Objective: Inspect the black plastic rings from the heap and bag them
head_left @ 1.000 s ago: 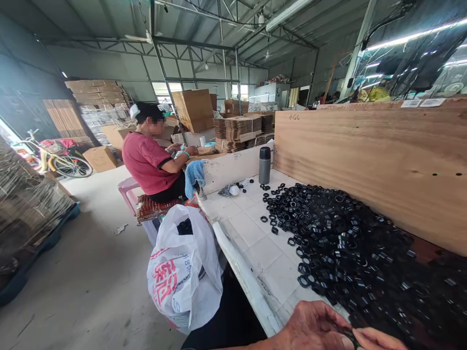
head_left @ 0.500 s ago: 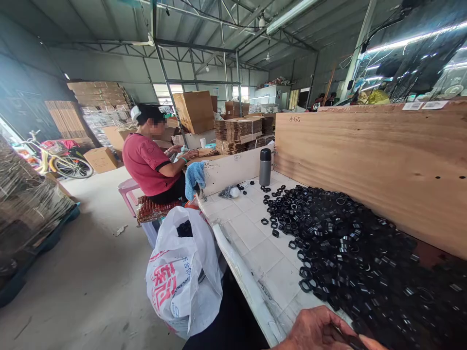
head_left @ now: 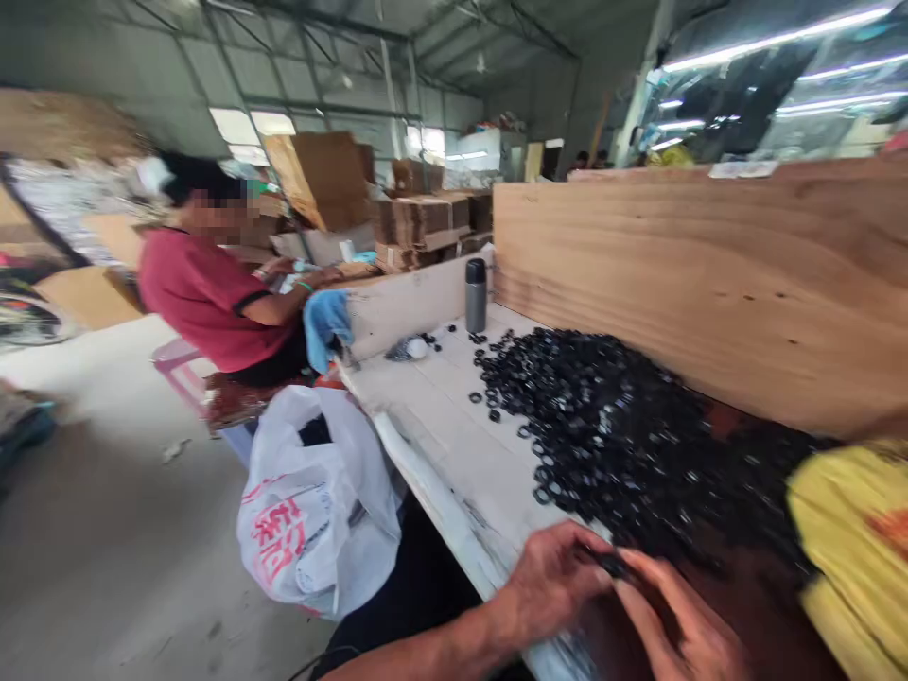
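Observation:
Low at the front edge of the table, my left hand (head_left: 557,579) and my right hand (head_left: 685,615) meet fingertip to fingertip. Pinched between them is a small black ring (head_left: 611,565), partly covered by the fingers and blurred. A large heap of similar black rings (head_left: 596,407) spreads over the white table (head_left: 454,435) just beyond my hands, with a few loose ones at its left side. To the left of the table, a white plastic bag (head_left: 319,511) with red print stands by my leg, black pieces showing in its opening.
A grey flask (head_left: 476,295) stands at the table's far end, near a small clear bag (head_left: 408,348). A wooden board (head_left: 673,274) walls the back. Yellow cloth (head_left: 858,539) lies at right. A blue towel (head_left: 327,326) hangs near a seated co-worker (head_left: 213,293).
The view has swung right and down, so the table, bag and co-worker shift left and up in it. Both hands now show more fully, and the yellow cloth has come into view.

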Demonstrator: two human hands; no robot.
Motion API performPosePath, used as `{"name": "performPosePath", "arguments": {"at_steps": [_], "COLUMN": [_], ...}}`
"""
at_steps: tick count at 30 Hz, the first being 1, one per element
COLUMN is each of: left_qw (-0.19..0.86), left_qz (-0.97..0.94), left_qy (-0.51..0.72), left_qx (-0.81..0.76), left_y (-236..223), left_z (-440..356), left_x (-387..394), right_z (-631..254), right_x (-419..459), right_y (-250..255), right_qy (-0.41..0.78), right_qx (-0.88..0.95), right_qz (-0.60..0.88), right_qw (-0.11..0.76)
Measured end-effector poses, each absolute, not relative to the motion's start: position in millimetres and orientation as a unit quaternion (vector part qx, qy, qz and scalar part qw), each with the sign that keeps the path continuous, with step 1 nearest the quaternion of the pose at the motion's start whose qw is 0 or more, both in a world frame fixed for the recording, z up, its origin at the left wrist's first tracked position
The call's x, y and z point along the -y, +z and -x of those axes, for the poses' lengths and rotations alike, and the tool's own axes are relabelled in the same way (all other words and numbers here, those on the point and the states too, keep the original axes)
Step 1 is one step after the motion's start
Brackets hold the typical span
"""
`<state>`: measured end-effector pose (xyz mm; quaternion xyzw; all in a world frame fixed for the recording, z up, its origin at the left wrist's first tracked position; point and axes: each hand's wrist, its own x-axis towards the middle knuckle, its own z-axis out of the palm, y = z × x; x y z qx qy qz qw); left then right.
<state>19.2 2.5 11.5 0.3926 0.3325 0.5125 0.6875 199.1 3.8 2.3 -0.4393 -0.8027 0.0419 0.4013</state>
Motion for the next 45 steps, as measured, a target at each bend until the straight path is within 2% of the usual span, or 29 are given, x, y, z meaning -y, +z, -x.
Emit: {"name": "performPosePath", "arguments": {"at_steps": [5, 8, 16, 20, 26, 28, 32, 37, 39, 43, 45], "left_qw": [0.679, 0.684, 0.682, 0.645, 0.715, 0.691, 0.618, 0.695, 0.648, 0.444, 0.383], "left_qz": [-0.421, -0.426, -0.434, -0.458, -0.399, -0.422, -0.479, -0.451, -0.494, -0.634, -0.666], "left_qy": [0.498, 0.492, 0.489, 0.500, 0.472, 0.477, 0.491, 0.419, 0.426, 0.466, 0.468], "left_qx": [-0.337, -0.331, -0.327, -0.353, -0.327, -0.343, -0.384, -0.372, -0.392, -0.430, -0.438], "left_y": [13.7, 7.2, 4.0, 6.3, 10.2, 7.1, 3.8, 10.7, 9.1, 1.6, 1.0], "left_z": [-14.4, -15.4, -15.2, -16.0, -15.3, -15.7, -16.5, -13.3, -12.4, -14.9, -18.1], "left_x": [-6.4, -8.9, -7.8, -7.3, -7.7, -7.6, -7.5, -8.3, -7.1, -3.7, -2.9], "right_z": [-187.2, -189.1, -189.2, -187.8, -187.3, -186.7, -185.7, -184.2, -181.6, -175.7, -175.4], "right_x": [0.5, 3.4, 3.8, 3.7, 5.8, 5.2, 3.1, 4.5, 5.6, 3.6, 2.4], "right_y": [22.7, 23.7, 20.0, 18.0, 17.6, 15.9, 16.8, 26.4, 27.3, 21.3, 18.3], "right_qy": [0.163, 0.209, 0.255, 0.284, 0.275, 0.303, 0.438, 0.369, 0.392, 0.557, 0.602], "right_qx": [0.765, 0.735, 0.727, 0.701, 0.711, 0.688, 0.599, 0.634, 0.615, 0.461, 0.412], "right_qz": [0.511, 0.535, 0.506, 0.554, 0.512, 0.533, 0.562, 0.543, 0.548, 0.530, 0.512], "right_qw": [0.356, 0.360, 0.388, 0.347, 0.396, 0.389, 0.366, 0.409, 0.410, 0.443, 0.454]}}
